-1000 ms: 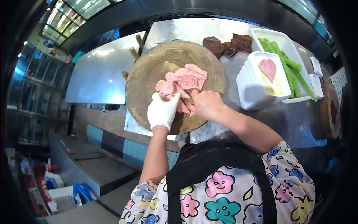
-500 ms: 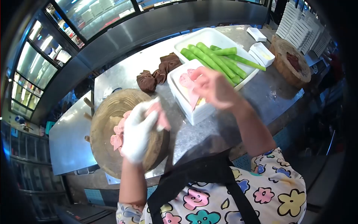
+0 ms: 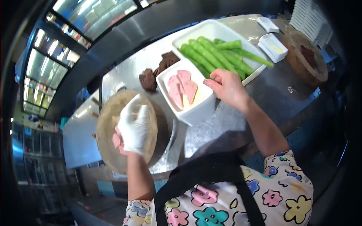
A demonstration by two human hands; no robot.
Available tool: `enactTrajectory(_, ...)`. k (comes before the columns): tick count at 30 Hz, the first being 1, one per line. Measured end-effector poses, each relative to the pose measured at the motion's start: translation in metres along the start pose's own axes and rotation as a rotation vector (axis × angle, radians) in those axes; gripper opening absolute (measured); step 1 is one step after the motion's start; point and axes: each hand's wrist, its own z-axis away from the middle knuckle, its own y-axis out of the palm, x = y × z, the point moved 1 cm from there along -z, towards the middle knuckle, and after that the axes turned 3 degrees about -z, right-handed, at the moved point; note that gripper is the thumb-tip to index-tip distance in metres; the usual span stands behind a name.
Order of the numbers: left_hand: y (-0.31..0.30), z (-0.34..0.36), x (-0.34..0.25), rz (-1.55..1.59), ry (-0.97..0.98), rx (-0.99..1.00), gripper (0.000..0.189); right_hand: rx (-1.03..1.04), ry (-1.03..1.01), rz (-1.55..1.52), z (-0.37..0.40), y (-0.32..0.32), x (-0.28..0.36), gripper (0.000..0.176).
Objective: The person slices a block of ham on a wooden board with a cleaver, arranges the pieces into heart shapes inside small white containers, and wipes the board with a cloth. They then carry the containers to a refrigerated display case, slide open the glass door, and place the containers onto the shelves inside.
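Note:
My left hand [image 3: 134, 130], in a white glove, is over the round wooden block [image 3: 107, 109] with its thumb and fingers apart. Pink meat slices [image 3: 117, 140] show beside and partly under it; the glove hides the rest. My bare right hand [image 3: 230, 88] is above the right edge of a white square container [image 3: 196, 115], its fingers curled together with nothing visible in them. Inside that container, several pink slices [image 3: 183, 88] lie spread over something pale yellow.
Behind is a white tray [image 3: 215, 28] of long green stalks [image 3: 217, 56]. Dark brown crumpled pieces [image 3: 148, 79] lie left of it. Small white dishes [image 3: 273, 47], another wooden block [image 3: 298, 45] and stacked white trays [image 3: 307, 22] are at the right.
My left hand has moved down onto the block, and the pink slice it held is no longer seen in it. My right hand has moved right, off the slices in the container.

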Motion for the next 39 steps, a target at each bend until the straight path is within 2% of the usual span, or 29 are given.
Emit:
enactTrajectory(1, -0.024, 0.005, 0.019, -0.009, -0.185, -0.041, 0.029, 0.193, 0.171, -0.067, -0.008, 0.005, -0.005, 0.026)
enactTrajectory(2, -0.048, 0.012, 0.053, 0.045, -0.186, -0.132, 0.027, 0.313, 0.358, -0.132, -0.013, 0.005, 0.003, 0.027)
enactTrajectory(3, -0.072, 0.019, 0.071, 0.108, -0.292, -0.159, 0.024, 0.324, 0.329, -0.093, -0.018, 0.007, 0.0, 0.028)
enactTrajectory(5, -0.113, 0.028, 0.112, -0.017, -0.414, -0.26, 0.023, 0.398, 0.266, -0.341, -0.026, 0.002, -0.011, 0.021)
enactTrajectory(8, -0.145, 0.042, 0.15, -0.011, -0.496, -0.312, 0.028, 0.315, 0.328, -0.253, -0.01, -0.007, 0.006, 0.016)
enactTrajectory(9, -0.152, 0.046, 0.175, 0.056, -0.531, -0.286, 0.033, 0.256, 0.272, -0.221, 0.002, -0.015, -0.001, 0.019)
enactTrajectory(10, -0.152, 0.05, 0.19, -0.057, -0.497, -0.291, 0.04, 0.256, 0.388, -0.274, 0.019, -0.031, 0.013, 0.022)
enactTrajectory(11, -0.147, 0.054, 0.198, -0.166, -0.468, -0.292, 0.048, 0.132, 0.366, -0.203, 0.039, -0.046, 0.02, 0.027)
enactTrajectory(12, -0.143, 0.055, 0.186, -0.249, -0.518, -0.268, 0.056, 0.171, 0.292, -0.407, 0.056, -0.061, -0.007, 0.033)
enactTrajectory(13, -0.139, 0.056, 0.173, -0.333, -0.572, -0.238, 0.065, 0.247, 0.349, -0.367, 0.075, -0.084, 0.002, 0.038)
enactTrajectory(14, -0.135, 0.059, 0.183, -0.326, -0.524, -0.22, 0.076, 0.074, 0.326, -0.476, 0.104, -0.085, 0.004, 0.039)
enactTrajectory(15, -0.129, 0.06, 0.171, -0.458, -0.377, -0.234, 0.078, 0.105, 0.396, -0.381, 0.128, -0.109, -0.01, 0.041)
enactTrajectory(16, -0.127, 0.058, 0.16, -0.499, -0.413, -0.221, 0.074, 0.015, 0.396, -0.412, 0.157, -0.114, -0.026, 0.043)
enactTrajectory(17, -0.127, 0.052, 0.153, -0.539, -0.447, -0.208, 0.072, 0.068, 0.529, -0.356, 0.173, -0.115, -0.007, 0.046)
enactTrajectory(18, -0.129, 0.047, 0.152, -0.528, -0.457, -0.204, 0.072, 0.049, 0.642, -0.288, 0.191, -0.114, -0.017, 0.037)
enactTrajectory(19, -0.129, 0.04, 0.15, -0.612, -0.292, -0.189, 0.07, 0.008, 0.767, -0.233, 0.205, -0.106, -0.031, 0.027)
enactTrajectory(20, -0.129, 0.033, 0.15, -0.692, -0.123, -0.174, 0.069, -0.081, 0.7, -0.198, 0.223, -0.093, -0.066, 0.021)
enactTrajectory(21, -0.13, 0.025, 0.153, -0.681, -0.125, -0.173, 0.069, -0.059, 0.851, -0.127, 0.219, -0.077, -0.065, 0.019)
enactTrajectory(22, -0.132, 0.016, 0.156, -0.673, -0.094, -0.038, 0.066, -0.041, 0.884, -0.077, 0.219, -0.063, -0.078, 0.018)
enactTrajectory(23, -0.134, 0.009, 0.16, -0.664, -0.063, 0.097, 0.064, -0.045, 0.823, -0.063, 0.225, -0.053, -0.105, 0.017)
enactTrajectory(25, -0.144, 0.003, 0.167, -0.667, -0.024, 0.115, 0.053, -0.105, 0.741, -0.103, 0.221, -0.028, -0.11, 0.018)
enactTrajectory(27, -0.158, -0.002, 0.18, -0.448, -0.16, 0.106, 0.043, -0.047, 0.755, 0.226, 0.198, -0.013, -0.071, 0.019)
enactTrajectory(29, -0.174, 0.007, 0.18, -0.381, -0.196, 0.121, 0.038, -0.041, 0.22, 0.578, 0.178, 0.006, -0.052, 0.02)
enactTrajectory(30, -0.179, 0.015, 0.189, -0.032, -0.279, 0.026, 0.035, 0.038, 0.338, 0.316, 0.157, 0.029, -0.007, 0.021)
enactTrajectory(31, -0.185, 0.019, 0.193, 0.319, -0.344, -0.059, 0.031, 0.219, 0.083, 0.159, 0.138, 0.079, 0.028, 0.016)
enactTrajectory(32, -0.186, 0.021, 0.187, 0.492, -0.32, -0.043, 0.028, 0.404, -0.186, 0.005, 0.116, 0.128, 0.061, 0.012)
enactTrajectory(33, -0.189, 0.023, 0.186, 0.492, -0.303, -0.044, 0.028, 0.463, -0.425, -0.222, 0.103, 0.164, 0.092, 0.008)
enactTrajectory(35, -0.196, 0.028, 0.187, 0.706, -0.457, 0.066, 0.032, 0.546, -0.574, -0.056, 0.091, 0.228, 0.12, 0.024)
enactTrajectory(39, -0.191, 0.037, 0.173, 0.729, -0.458, 0.009, 0.04, 0.573, -0.632, 0.127, 0.084, 0.291, 0.154, 0.032)
